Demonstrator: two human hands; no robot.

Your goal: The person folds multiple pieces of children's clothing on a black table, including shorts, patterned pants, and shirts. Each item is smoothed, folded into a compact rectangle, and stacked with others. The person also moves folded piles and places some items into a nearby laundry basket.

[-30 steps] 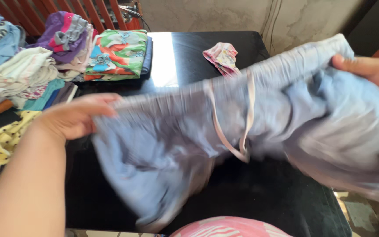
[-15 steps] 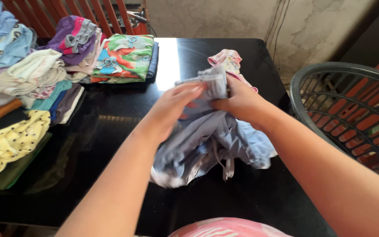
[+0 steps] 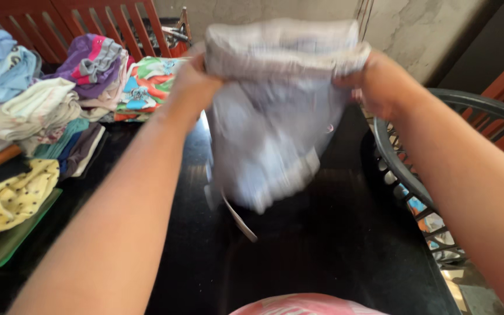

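The pale blue shorts (image 3: 275, 116), bunched low over the black table (image 3: 333, 251) half a second before, had been lifted and hung doubled from both hands, so the fold looked roughly halved. The left hand (image 3: 191, 81) pinched one top corner and the right hand (image 3: 374, 81) the other, waistband stretched between them. Below the grip the cloth was blurred, pale and crumpled. A light drawstring (image 3: 237, 219) dangled beneath its lower edge, above the tabletop.
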